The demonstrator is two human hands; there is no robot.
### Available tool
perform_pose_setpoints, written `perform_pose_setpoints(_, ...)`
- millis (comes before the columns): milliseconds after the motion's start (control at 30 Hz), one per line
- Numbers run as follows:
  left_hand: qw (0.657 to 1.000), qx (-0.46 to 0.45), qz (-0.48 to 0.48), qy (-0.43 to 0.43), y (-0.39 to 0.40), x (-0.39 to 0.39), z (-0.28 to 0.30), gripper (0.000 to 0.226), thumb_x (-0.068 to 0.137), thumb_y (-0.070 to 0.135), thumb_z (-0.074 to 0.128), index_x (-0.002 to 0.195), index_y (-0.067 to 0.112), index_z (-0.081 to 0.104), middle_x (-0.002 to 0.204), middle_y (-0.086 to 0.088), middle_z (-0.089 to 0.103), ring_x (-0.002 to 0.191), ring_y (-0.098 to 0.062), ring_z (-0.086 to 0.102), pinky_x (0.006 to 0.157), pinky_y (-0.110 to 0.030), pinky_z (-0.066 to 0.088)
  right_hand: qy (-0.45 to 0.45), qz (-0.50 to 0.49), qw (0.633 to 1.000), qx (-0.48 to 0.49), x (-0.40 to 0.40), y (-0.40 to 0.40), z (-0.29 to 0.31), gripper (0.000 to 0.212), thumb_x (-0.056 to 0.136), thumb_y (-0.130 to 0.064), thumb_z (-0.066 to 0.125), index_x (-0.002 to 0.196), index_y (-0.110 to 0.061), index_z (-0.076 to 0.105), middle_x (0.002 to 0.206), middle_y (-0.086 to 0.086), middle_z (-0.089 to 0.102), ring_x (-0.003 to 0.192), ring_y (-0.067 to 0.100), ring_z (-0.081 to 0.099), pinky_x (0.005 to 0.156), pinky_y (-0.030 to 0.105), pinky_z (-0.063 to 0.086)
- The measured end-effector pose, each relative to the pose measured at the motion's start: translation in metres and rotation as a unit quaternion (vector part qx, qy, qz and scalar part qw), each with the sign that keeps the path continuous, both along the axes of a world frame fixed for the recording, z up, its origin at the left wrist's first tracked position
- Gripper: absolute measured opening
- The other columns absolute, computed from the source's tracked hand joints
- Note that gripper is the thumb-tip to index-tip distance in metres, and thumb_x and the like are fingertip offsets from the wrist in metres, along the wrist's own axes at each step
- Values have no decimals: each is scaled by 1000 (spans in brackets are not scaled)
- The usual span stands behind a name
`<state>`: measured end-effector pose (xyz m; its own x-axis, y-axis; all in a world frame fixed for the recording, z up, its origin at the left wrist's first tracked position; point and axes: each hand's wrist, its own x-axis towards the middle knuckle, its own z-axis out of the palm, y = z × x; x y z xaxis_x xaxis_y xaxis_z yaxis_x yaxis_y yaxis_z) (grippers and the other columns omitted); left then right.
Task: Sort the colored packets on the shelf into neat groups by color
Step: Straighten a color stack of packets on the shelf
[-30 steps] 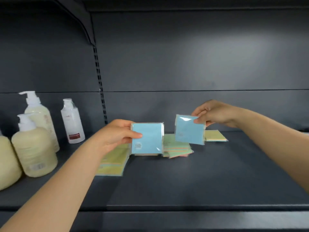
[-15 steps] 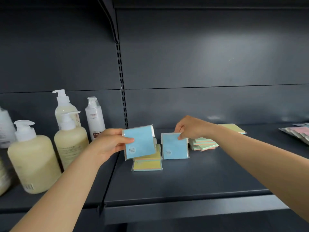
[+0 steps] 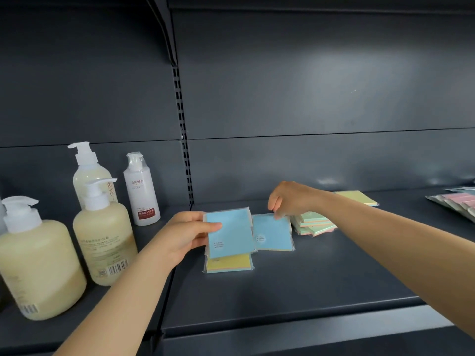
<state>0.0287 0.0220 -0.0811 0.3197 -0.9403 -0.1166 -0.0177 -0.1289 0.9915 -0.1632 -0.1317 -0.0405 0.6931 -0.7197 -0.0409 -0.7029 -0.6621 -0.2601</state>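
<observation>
on the dark shelf [image 3: 295,286], two blue packets sit side by side near the middle, and both hands are busy with them. left hand [image 3: 185,235] has the nearer blue packet [image 3: 230,232] pinched by its left edge — thumb laid across the front face, fingers tucked behind — and holds it tilted up over a yellow packet [image 3: 228,263] that lies flat underneath. my guess is it's kept raised so it can go down onto its blue partner rather than onto the yellow.

right hand [image 3: 290,199] reaches in from the right, wrist arched, fingertips [image 3: 277,215] curled down onto the top edge of the second blue packet [image 3: 273,233], which looks to lie flat on the shelf; whether it's pinching that edge or only pressing it, i cannot tell. looks like it's squaring this one up as the start of a blue group.

just beside it to the right, touching or nearly so, a mixed stack of green and pink packets [image 3: 316,223] waits unsorted. further back a single yellow packet [image 3: 357,197] lies alone, and pink packets [image 3: 460,200] fan out at the far right edge. pump bottles [image 3: 102,242] crowd the left bay — well apart from the sorting.
</observation>
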Motion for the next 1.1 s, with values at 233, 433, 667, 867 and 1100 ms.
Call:
perform_pose_setpoints(233,1000,13,-23,10,-28,-31,5,11,83,-3,63,93,2,65,95,-10,71,86,-17,68,67,-21,56,-171,6,967,190,-20,11,8,23,89,-28,64,103,-12,70,100,1,71,86,8,64,80,21,53)
perform_pose_setpoints(433,993,22,-41,-112,-56,-59,3,21,81,0,67,102,4,63,99,-10,68,89,-20,66,77,-28,56,-177,-21,964,197,-44,10,1,24,80,-7,71,104,-6,67,79,6,62,64,8,62,62,15,49)
perform_pose_setpoints(667,912,43,-21,-408,-65,-68,5,28,77,29,74,100,16,67,98,1,66,94,-18,62,81,-30,47,-148,-62,986,33,-50,18,-13,16,77,-14,72,93,-15,70,77,-10,64,72,6,59,66,16,45)
perform_pose_setpoints(867,886,22,4,-464,-68,-74,7,41,78,33,72,115,20,59,114,4,58,106,-16,56,84,-25,42,-208,-119,971,-23,-105,5,-10,14,78,-14,72,92,-17,68,81,-9,64,77,7,59,72,16,46)
perform_pose_setpoints(1100,888,-28,-40,-458,-107,-131,28,34,80,29,70,111,17,61,104,2,58,101,-16,57,82,-28,45,-251,-267,930,-12,-210,-56,-40,16,77,-21,75,89,-16,66,85,3,68,79,15,59,70,25,43)
